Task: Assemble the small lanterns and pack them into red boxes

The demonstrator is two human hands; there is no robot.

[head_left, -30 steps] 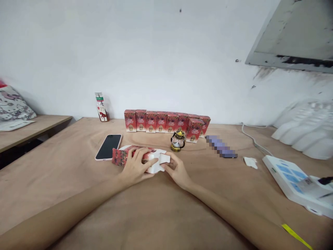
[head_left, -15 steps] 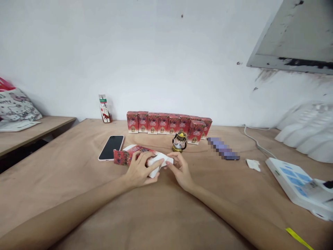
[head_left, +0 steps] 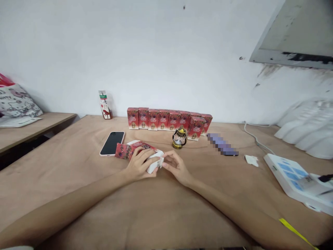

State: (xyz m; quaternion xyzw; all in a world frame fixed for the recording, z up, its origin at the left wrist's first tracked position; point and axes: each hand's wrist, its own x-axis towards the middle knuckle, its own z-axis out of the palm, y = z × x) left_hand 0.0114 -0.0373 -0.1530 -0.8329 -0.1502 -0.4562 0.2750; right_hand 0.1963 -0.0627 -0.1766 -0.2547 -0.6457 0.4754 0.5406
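My left hand (head_left: 142,165) is wrapped over a red and white cardboard box (head_left: 154,166), its white end pointing right. A red flap sticks out of the box's left side. My right hand (head_left: 175,168) pinches at the white end flaps, thumb and forefinger against the card. Just beyond my hands stands a small black and gold lantern (head_left: 179,139). Behind it a row of upright red boxes (head_left: 163,119) lines the back of the table, one box (head_left: 195,128) set slightly forward. My fingers hide part of the held box.
A phone (head_left: 112,144) lies left of my hands. At the back left stands a small bottle (head_left: 105,106). To the right are a pixelated purple item (head_left: 222,145), a crumpled white scrap (head_left: 251,160) and a white power strip (head_left: 288,177) with its cable.
The white end flap that stretched toward my right hand is now folded in against the box. My right hand has shifted slightly left. The camera view has tilted a little.
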